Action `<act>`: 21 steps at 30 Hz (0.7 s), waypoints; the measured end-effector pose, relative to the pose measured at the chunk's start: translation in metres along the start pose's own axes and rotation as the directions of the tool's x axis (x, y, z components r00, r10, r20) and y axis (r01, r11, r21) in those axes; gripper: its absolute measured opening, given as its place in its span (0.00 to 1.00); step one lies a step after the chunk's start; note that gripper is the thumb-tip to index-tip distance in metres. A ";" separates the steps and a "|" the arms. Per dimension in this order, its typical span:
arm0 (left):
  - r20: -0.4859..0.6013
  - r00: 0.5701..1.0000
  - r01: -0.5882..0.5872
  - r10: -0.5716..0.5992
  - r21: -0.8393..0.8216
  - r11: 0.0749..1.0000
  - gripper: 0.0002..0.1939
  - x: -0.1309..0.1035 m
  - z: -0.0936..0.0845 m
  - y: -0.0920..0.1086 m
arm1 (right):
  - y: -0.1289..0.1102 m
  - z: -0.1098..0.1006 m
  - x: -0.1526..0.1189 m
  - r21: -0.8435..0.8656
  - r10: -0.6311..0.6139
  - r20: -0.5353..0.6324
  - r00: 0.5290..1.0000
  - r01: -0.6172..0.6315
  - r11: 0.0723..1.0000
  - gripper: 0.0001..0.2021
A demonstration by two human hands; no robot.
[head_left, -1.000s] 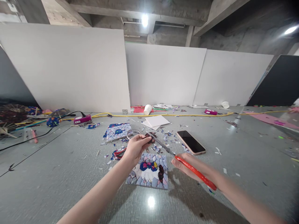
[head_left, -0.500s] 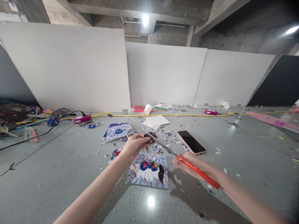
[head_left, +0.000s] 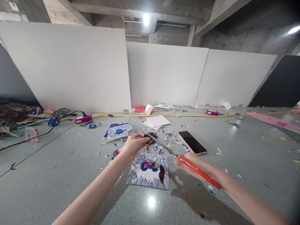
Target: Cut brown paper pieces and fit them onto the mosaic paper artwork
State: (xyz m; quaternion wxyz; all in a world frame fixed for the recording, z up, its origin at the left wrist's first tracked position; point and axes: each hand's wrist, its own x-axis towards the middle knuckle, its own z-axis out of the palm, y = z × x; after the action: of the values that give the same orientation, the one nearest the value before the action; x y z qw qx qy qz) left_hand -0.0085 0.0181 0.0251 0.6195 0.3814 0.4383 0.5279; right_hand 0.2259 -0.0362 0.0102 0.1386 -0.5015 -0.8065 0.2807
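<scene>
Pinched in the fingers of my left hand (head_left: 134, 144) is a dark brown patterned scrap (head_left: 152, 137), thin like fabric or paper. My right hand (head_left: 189, 164) grips red-handled scissors (head_left: 199, 172), whose metal blades reach up and left to the scrap. Whether the blades are parted is hard to see. Below the hands lies a square mosaic board (head_left: 148, 179) covered with grey-blue stone-like pieces, a white area, blue, pink and yellow bits, and a dark brown patch at its right. A second mosaic board (head_left: 112, 133) rests behind my left hand, near a clear roll (head_left: 133, 132), apparently tape.
A phone (head_left: 192, 142) lies to the right of the scissors. White square boards (head_left: 158, 121) are stacked behind my hands, with small scraps strewn around. A yellow cable (head_left: 187, 116) crosses the back, near a paper cup (head_left: 148, 109) and a magenta box (head_left: 83, 119). White panels (head_left: 166, 75) stand behind.
Very little differs. The brown scrap and my left fingers have shifted slightly, while the scissors stay against the scrap.
</scene>
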 end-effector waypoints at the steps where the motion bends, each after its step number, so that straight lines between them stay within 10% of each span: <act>1: 0.000 1.000 -0.002 0.002 0.008 1.000 0.12 0.000 0.000 0.000 | 0.002 0.001 0.001 -0.008 0.000 -0.006 1.000 -0.001 1.000 0.24; 21: 0.006 1.000 0.003 -0.003 0.006 1.000 0.13 -0.002 0.000 0.001 | -0.009 0.000 0.001 -0.044 0.111 -0.079 0.991 -0.115 0.992 0.26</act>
State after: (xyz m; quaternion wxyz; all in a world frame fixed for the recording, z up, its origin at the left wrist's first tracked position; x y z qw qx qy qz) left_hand -0.0091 0.0162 0.0258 0.6202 0.3842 0.4387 0.5247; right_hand 0.2188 -0.0385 0.0150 0.1410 -0.5599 -0.7775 0.2492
